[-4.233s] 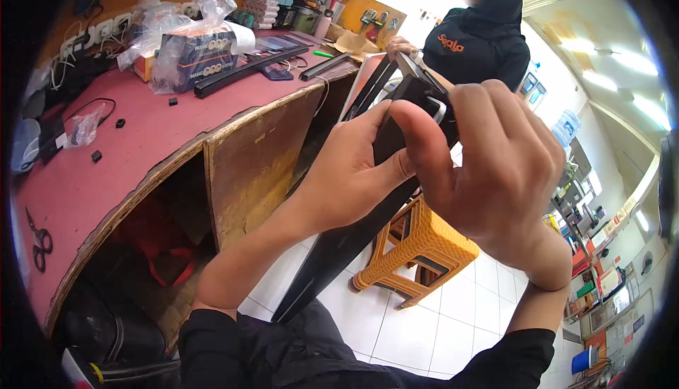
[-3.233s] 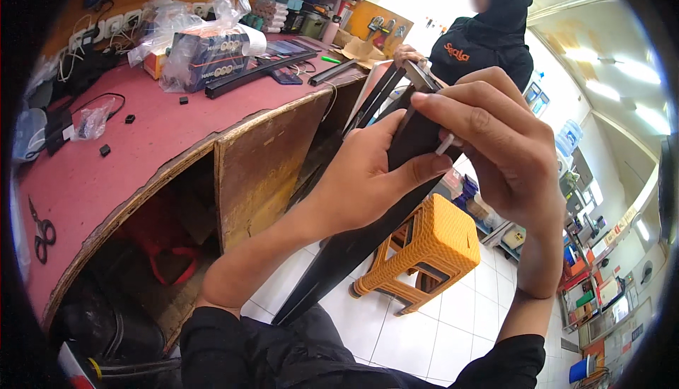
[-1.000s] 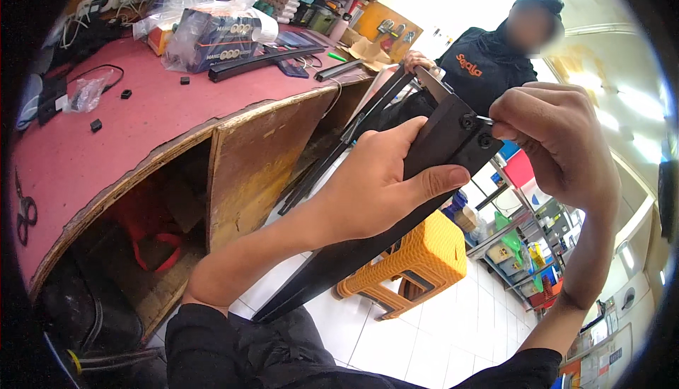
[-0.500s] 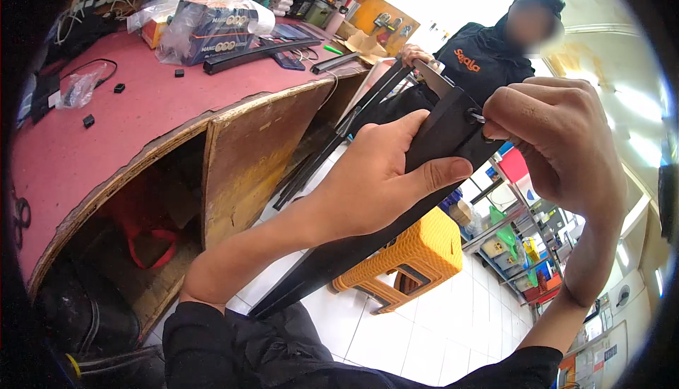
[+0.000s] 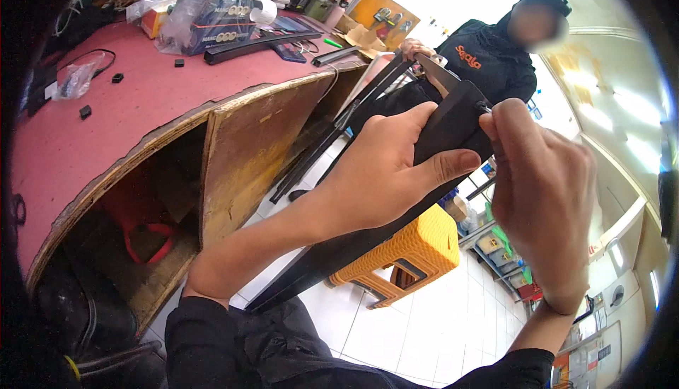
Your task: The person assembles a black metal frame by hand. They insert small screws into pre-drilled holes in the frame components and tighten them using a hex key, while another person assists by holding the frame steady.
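My left hand [image 5: 382,173] is wrapped round a long, narrow black piece [image 5: 311,269], its thumb lying across the face. The piece slants from my lap up and away to the right. At its upper end my right hand [image 5: 544,184] is closed in a pinch on a small shiny metal part [image 5: 484,107]; the fingertips hide most of it, so its kind does not show. Beyond that end a co-worker [image 5: 488,64] in dark clothes stands with a hand [image 5: 417,49] on a black frame [image 5: 346,120] with thin legs.
A curved red-topped workbench [image 5: 163,95] fills the left, with small black caps [image 5: 179,63], black bars [image 5: 262,47] and plastic-wrapped boxes [image 5: 216,25] on it. Its wooden door [image 5: 247,163] hangs ajar. A yellow stool [image 5: 403,254] stands beneath the long piece, on white tiles.
My right hand has turned at the wrist and dropped slightly inward, still pinching at the upper end. My left hand keeps its grip, and the black piece has barely shifted.
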A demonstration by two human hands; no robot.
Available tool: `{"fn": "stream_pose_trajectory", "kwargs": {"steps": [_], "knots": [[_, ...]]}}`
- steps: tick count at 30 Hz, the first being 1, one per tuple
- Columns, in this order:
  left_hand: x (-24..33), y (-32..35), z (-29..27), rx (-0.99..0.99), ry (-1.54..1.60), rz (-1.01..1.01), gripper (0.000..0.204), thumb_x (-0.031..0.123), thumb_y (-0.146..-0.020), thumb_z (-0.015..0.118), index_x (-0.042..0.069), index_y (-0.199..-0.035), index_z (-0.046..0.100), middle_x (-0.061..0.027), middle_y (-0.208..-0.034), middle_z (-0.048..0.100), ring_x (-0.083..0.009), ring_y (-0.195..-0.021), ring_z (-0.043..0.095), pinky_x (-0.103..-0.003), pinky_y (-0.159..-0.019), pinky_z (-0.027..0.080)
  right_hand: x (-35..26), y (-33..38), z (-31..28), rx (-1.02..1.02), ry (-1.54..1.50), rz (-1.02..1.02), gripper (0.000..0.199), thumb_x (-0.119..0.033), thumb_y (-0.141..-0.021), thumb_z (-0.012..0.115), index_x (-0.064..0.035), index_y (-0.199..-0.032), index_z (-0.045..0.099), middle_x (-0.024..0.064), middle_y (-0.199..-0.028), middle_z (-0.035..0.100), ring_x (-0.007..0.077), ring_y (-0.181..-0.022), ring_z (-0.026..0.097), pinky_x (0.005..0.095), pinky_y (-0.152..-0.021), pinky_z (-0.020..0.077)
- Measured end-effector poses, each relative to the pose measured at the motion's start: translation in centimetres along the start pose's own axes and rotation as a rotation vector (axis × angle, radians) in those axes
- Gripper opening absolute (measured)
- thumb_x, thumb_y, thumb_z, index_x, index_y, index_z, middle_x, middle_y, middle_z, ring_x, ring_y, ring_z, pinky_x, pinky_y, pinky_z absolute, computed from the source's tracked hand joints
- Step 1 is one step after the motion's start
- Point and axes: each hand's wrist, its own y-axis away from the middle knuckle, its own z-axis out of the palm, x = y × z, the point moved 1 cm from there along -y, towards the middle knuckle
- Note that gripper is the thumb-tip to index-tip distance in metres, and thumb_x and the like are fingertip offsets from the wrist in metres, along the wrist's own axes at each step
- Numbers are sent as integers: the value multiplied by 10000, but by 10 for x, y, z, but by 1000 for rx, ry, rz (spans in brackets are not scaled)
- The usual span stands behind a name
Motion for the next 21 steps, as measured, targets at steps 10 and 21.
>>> {"fn": "stream_pose_trajectory", "kwargs": {"steps": [10, 21], "knots": [[-3, -2, -5, 27, -67, 85, 566, 522, -949, 737, -33, -1000, 634, -77, -629, 631, -124, -545, 592, -307, -500, 429, 6, 2, -1, -104, 24, -35, 309, 109, -711, 699, -48, -930, 548, 113, -837, 713, 348, -766, 709, 422, -662, 550], [-2, -1, -6, 14, -55, 64, 573, 510, -955, 735, -48, -1026, 628, -89, -642, 650, -130, -553, 612, -307, -512, 456, 42, -23, -6, -173, 37, -380, 292, 70, -677, 699, -69, -878, 538, 69, -718, 598, 280, -664, 633, 402, -578, 460]]}}
